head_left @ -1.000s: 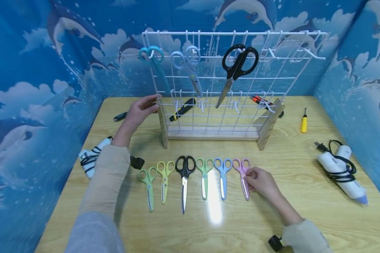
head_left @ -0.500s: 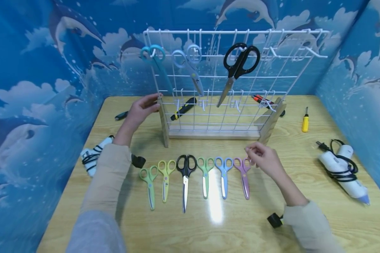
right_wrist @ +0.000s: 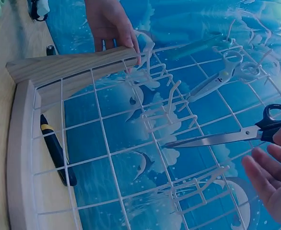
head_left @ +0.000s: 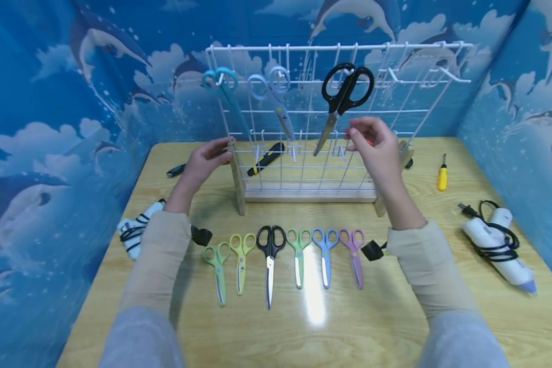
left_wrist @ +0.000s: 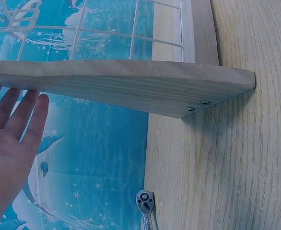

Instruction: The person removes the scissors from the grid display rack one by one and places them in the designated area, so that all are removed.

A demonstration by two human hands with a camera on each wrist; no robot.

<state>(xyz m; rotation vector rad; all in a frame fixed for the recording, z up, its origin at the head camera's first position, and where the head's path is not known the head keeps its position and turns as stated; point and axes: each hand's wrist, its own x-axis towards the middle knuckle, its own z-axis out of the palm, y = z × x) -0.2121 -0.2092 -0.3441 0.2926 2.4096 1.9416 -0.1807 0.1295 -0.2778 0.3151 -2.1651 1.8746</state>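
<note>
My left hand (head_left: 204, 161) touches the wooden side post (left_wrist: 121, 81) of a white wire rack, fingers straight against its outer face. In front of the rack, my right hand (head_left: 372, 143) is raised with loosely bent fingers and holds nothing. It is near the black-handled scissors (head_left: 340, 105) hanging from an upper hook; in the right wrist view its thumb overlaps their handle. Teal scissors (head_left: 232, 99) and light blue scissors (head_left: 280, 110) hang further left. Before the rack lies a row of scissors: green (head_left: 218, 271), yellow (head_left: 240, 260), black (head_left: 270, 250), another green, blue (head_left: 325, 250) and pink (head_left: 353, 250).
Unused hooks (head_left: 391, 76) stick out at the rack's upper right and lower row. Behind it lies a black-and-yellow tool (head_left: 267, 158). White corded tools (head_left: 501, 245) lie at both sides, a yellow screwdriver (head_left: 442, 179) at right, a ratchet (left_wrist: 145, 201) at left.
My right hand has left the pink scissors on the table and risen to the rack, near the hanging black scissors. The pink scissors stay in the row. My left hand stays at the post.
</note>
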